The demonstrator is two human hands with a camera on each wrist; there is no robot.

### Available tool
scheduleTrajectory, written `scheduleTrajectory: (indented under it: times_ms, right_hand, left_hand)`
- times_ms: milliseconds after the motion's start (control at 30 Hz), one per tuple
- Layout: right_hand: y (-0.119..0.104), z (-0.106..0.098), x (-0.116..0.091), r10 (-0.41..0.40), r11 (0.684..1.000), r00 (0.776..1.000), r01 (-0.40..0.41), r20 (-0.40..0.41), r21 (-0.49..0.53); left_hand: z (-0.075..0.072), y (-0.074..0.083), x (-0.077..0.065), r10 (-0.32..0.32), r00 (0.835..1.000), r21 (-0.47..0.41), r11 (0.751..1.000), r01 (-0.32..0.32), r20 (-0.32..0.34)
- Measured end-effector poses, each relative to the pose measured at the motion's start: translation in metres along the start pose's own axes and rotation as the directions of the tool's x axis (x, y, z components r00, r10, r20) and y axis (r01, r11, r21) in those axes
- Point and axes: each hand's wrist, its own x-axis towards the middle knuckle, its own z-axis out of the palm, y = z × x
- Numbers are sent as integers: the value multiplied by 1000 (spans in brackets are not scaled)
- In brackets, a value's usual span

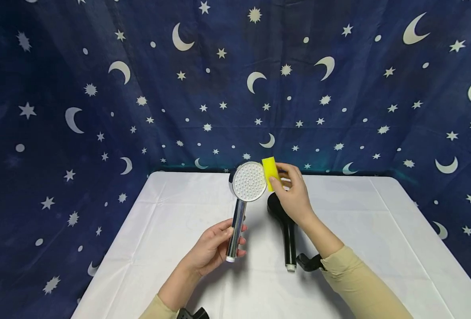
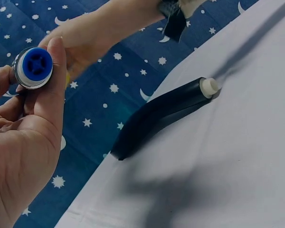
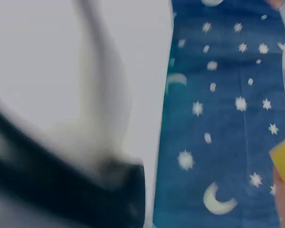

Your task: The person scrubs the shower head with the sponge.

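Note:
My left hand (image 1: 213,246) grips a chrome shower head (image 1: 249,181) by its handle, raised over the table with the white nozzle face towards me. In the left wrist view the handle's threaded end shows a blue insert (image 2: 37,64). Between thumb and fingers, my right hand (image 1: 295,192) pinches a yellow sponge (image 1: 270,173), right at the right rim of the shower head's face. A black shower head (image 1: 287,235) lies on the table below the right hand, its white threaded end towards me. In the right wrist view the sponge (image 3: 284,154) shows only in part.
A white cloth covers the table (image 1: 171,221). Behind and to the left hangs a dark blue curtain (image 1: 227,88) with moons and stars. A black wrist-camera mount (image 1: 309,262) juts from the right wrist, close to the black shower head's handle.

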Motion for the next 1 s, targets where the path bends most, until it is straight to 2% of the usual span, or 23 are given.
scheduleTrajectory:
  times_ms: [33,67,133,200,267,333,400,467,533,667,767,900,1000]
  right_hand:
    - [0,3,-2,103,989,994,-105,28,102]
    - [0,6,-4,198,959,979,-205,58,194]
    - [1,13,-10,343,860,934,-356,103,367]
    - [1,19,-17,425,750,894,-436,143,498]
    - [0,25,-23,468,639,863,-480,192,601]
    - [-3,31,-29,480,535,843,-501,244,681]
    - [-4,35,-35,482,453,828,-516,288,726]
    - [-5,38,-40,485,397,815,-527,316,751]
    - [-5,40,-43,488,388,810,-534,324,751]
    - [-4,41,-46,464,433,831,-516,308,739]
    - [-5,41,-46,439,462,848,-497,298,735]
    - [-8,42,-46,430,486,851,-499,301,717]
    - [-11,43,-47,436,510,847,-512,306,691]
  left_hand:
    - [-1,0,1,-2,1000,12,1000,2,0]
    - [-2,1,2,-4,1000,26,1000,4,-1]
    - [-4,0,4,-10,1000,53,999,11,-9]
    - [-5,0,7,-7,1000,74,997,8,-17]
    - [-6,-1,10,0,1000,90,996,2,-28]
    - [-6,-1,13,5,999,109,994,0,-43]
    - [-7,-1,15,4,999,128,992,3,-52]
    - [-8,-2,16,-6,998,156,988,16,-65]
    - [-9,-1,17,-14,996,189,981,29,-83]
    - [-12,0,17,-5,997,274,962,25,-75]
    - [-14,3,16,26,999,343,939,-9,-46]
    - [-15,6,15,49,998,396,918,-32,-34]
    - [-14,6,15,61,996,398,917,-30,-65]
